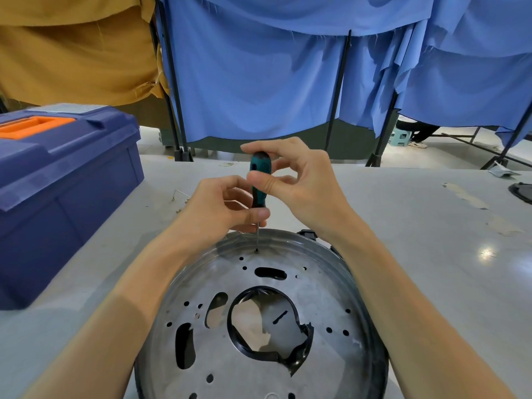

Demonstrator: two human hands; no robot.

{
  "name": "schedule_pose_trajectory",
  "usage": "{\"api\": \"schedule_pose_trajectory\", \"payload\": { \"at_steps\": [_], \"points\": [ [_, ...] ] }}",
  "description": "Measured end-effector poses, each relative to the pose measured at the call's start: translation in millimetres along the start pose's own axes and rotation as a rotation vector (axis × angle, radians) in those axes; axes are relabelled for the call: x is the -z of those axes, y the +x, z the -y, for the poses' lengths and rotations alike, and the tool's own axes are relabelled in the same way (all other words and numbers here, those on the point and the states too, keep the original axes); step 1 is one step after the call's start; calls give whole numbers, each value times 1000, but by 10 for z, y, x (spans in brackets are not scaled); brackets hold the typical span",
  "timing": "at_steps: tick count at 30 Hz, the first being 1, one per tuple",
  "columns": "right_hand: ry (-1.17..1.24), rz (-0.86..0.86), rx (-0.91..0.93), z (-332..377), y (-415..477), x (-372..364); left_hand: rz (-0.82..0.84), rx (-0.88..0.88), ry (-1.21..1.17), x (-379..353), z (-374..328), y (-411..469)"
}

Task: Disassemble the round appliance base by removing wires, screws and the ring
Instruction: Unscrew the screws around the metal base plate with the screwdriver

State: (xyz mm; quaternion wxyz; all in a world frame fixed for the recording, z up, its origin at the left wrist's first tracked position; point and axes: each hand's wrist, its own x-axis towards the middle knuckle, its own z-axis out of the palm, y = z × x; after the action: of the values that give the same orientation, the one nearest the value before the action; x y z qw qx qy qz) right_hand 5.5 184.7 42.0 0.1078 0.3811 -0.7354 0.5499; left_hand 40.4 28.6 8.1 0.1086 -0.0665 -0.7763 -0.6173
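Blue curtains [259, 82] hang behind the grey table [417, 240] where the round appliance base [322, 300] lies, my left hand [216, 205] and right hand [302, 180] pinching a teal screwdriver [260, 165] upright on a screw [256, 250] near its far rim.

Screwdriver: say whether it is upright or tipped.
Upright. The screwdriver stands nearly vertical, tip set at a hole in the round base; the right hand pinches its handle top, the left hand its lower end.

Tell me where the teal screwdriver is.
The teal screwdriver stands upright, centre of the head view, held by the left hand and right hand, tip at the far edge of the round metal base.
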Motion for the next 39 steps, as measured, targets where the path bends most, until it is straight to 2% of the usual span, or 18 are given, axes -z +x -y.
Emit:
{"api": "schedule_pose_trajectory", "payload": {
  "at_steps": [4,11,15,19,23,26,28,31,33,36,39],
  "points": [
    [57,-52,-27,-19,12,49,96,36,-11,19,-9,-19],
    [-13,7,11,-2,-7,-4,-3,3,36,-5,5,-3],
    [56,-39,-11,-6,4,33,82,34,-11,12,-20,-13],
    [97,-19,-9,-9,4,20,24,26,-22,-12,7,-8],
    [-4,-21,11,-11,-4,4,29,4,4,-10,-17,-12],
    [61,-50,-21,-18,13,29,59,11,-19,12,-7,-14],
    [102,-43,-28,-19,16,31,18,13,-43,-9,-3,-16],
    [25,-22,5,-3,2,7,-29,-5,-34,-27,-12,-4],
    [-21,-21,10,-5,-1,2,11,-1,-25,-18,-20,-7],
    [48,-57,-29,-17,13,28,73,23,-38,-1,-3,-15],
    [128,-48,-36,-19,10,34,27,33,-42,-17,8,-16]
  ]
}}
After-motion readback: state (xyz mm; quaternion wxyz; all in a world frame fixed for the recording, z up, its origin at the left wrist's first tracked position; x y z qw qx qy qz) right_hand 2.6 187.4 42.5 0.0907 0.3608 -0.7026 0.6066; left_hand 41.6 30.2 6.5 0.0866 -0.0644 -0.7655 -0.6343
